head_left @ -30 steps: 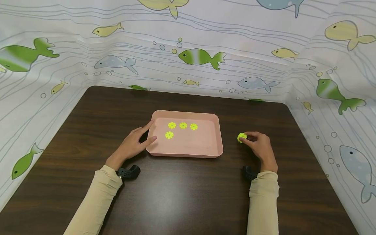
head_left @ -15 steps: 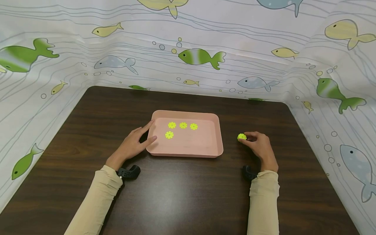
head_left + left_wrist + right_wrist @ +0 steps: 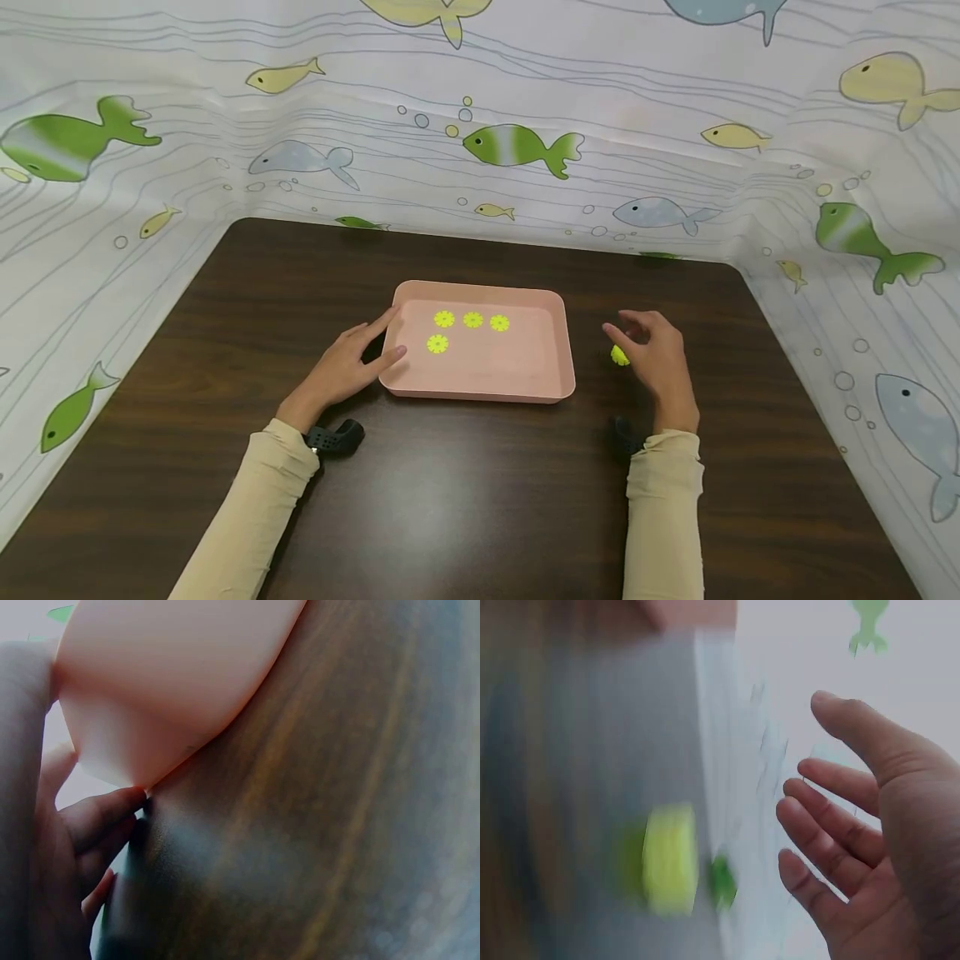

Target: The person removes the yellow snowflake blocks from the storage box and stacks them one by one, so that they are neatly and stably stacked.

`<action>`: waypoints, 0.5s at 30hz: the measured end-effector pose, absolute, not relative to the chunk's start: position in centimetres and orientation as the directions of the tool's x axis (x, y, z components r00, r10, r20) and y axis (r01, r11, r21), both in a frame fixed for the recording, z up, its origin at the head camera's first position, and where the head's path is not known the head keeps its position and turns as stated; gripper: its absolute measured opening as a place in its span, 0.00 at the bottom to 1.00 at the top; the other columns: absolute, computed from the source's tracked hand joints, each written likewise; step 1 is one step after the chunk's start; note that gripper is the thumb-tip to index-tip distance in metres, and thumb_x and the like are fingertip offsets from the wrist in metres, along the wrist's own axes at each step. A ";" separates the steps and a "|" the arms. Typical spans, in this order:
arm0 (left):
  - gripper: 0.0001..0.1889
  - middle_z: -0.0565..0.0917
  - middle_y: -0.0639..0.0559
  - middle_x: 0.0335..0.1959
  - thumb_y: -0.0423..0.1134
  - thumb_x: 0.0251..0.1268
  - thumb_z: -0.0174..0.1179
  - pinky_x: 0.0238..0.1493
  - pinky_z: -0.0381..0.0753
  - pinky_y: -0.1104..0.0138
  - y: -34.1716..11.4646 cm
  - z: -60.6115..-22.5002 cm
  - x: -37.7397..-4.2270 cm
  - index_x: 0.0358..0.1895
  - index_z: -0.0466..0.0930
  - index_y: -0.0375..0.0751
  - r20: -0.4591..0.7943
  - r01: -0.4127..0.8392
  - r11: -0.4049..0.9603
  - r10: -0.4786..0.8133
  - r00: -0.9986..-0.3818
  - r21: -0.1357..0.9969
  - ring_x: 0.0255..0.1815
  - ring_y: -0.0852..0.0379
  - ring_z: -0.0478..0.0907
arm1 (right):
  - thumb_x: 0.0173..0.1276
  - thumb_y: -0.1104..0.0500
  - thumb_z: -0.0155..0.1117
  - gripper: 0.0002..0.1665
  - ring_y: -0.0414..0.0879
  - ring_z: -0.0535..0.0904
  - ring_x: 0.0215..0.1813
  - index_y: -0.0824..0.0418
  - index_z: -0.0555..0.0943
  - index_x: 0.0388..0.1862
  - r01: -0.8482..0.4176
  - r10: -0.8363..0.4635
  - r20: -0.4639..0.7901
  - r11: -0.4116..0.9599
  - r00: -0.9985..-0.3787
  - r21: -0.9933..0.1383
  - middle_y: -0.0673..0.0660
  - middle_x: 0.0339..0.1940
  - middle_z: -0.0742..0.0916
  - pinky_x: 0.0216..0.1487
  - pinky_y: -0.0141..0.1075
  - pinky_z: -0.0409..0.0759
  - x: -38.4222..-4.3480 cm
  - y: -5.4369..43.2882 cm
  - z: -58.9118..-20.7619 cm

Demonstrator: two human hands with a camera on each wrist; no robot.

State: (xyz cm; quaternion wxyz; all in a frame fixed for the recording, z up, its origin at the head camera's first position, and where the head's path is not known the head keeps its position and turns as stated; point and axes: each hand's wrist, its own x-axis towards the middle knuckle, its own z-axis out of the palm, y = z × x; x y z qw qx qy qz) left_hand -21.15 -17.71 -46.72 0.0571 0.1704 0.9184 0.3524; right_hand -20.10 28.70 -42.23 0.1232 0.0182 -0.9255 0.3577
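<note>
A shallow pink tray [image 3: 517, 354] lies on the dark wooden table. On its floor lie several bright yellow notched plastic discs [image 3: 437, 343], in the left half. My left hand [image 3: 341, 367] holds the tray's left wall, thumb over the rim and fingers outside; the left wrist view shows fingertips against the tray's outer wall [image 3: 142, 727]. Right of the tray, a yellow stack of notched discs [image 3: 619, 357] stands on the table, blurred but thick in the right wrist view [image 3: 671, 859]. My right hand [image 3: 660, 354] is above and beside it, fingers spread and apart from it, holding nothing.
The dark table [image 3: 450, 492] extends around the tray. A white sheet with printed fish [image 3: 517, 146] stands as a wall behind and at both sides. Each wrist carries a black band with a camera mount [image 3: 336, 437].
My right hand has let go of the yellow disc stack and lifted slightly away with its fingers opening. My left hand keeps its place on the tray. The head view has shifted a little.
</note>
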 end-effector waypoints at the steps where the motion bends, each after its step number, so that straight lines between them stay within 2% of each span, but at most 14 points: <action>1: 0.41 0.58 0.44 0.83 0.62 0.77 0.54 0.73 0.52 0.29 -17.7 -46.6 -21.2 0.86 0.46 0.61 0.017 0.272 0.694 0.351 -0.936 0.666 0.81 0.28 0.50 | 0.73 0.52 0.71 0.27 0.59 0.80 0.46 0.71 0.83 0.61 -0.159 0.028 0.265 0.739 -0.964 -0.655 0.68 0.50 0.84 0.51 0.53 0.80 -20.5 27.5 -41.9; 5: 0.41 0.57 0.47 0.83 0.63 0.77 0.53 0.73 0.52 0.29 -17.7 -46.4 -21.2 0.86 0.46 0.61 0.023 0.268 0.693 0.342 -0.940 0.669 0.81 0.28 0.50 | 0.73 0.59 0.71 0.20 0.57 0.80 0.42 0.72 0.85 0.56 -0.282 -0.102 0.301 0.705 -0.948 -0.650 0.66 0.45 0.84 0.46 0.50 0.81 -22.3 22.5 -41.3; 11: 0.41 0.58 0.47 0.83 0.63 0.76 0.54 0.73 0.53 0.29 -17.6 -46.5 -20.9 0.85 0.48 0.61 0.030 0.270 0.683 0.341 -0.939 0.679 0.81 0.28 0.51 | 0.72 0.63 0.70 0.16 0.56 0.80 0.45 0.69 0.85 0.56 -0.287 -0.223 0.183 0.681 -0.957 -0.674 0.64 0.48 0.84 0.51 0.48 0.83 -23.8 16.9 -42.6; 15: 0.40 0.59 0.47 0.83 0.62 0.76 0.54 0.73 0.53 0.30 -17.6 -46.7 -20.7 0.85 0.48 0.62 0.046 0.279 0.676 0.341 -0.939 0.682 0.81 0.28 0.52 | 0.73 0.61 0.68 0.10 0.55 0.77 0.44 0.70 0.83 0.41 -0.247 -0.234 0.109 0.723 -0.966 -0.645 0.62 0.36 0.81 0.50 0.46 0.78 -24.2 15.7 -43.8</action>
